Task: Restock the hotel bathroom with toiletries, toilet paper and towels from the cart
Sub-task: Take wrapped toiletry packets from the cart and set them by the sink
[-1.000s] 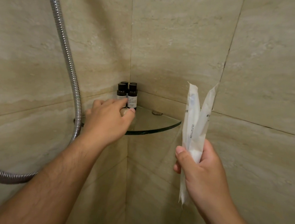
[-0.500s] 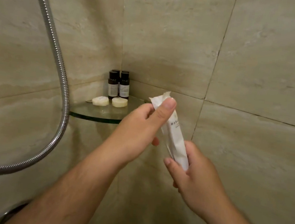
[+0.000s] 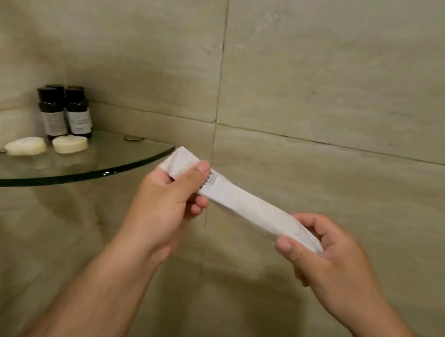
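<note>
Two grips share one long white packet (image 3: 242, 206) in my head view. My left grip (image 3: 167, 206) pinches its upper end between thumb and curled fingers; my right grip (image 3: 327, 260) curls round its lower end. The packet slants in the air before the tiled wall (image 3: 338, 70), just right of the glass corner shelf (image 3: 76, 176). Small dark bottles (image 3: 64, 114) stand in the shelf's corner, with two pale soaps (image 3: 70, 144) lying just in front.

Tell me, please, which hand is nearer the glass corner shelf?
Left. The left hand grips the upper end of the white packet beside the curved edge of the glass corner shelf; the right hand holds its other end, farther right.
</note>
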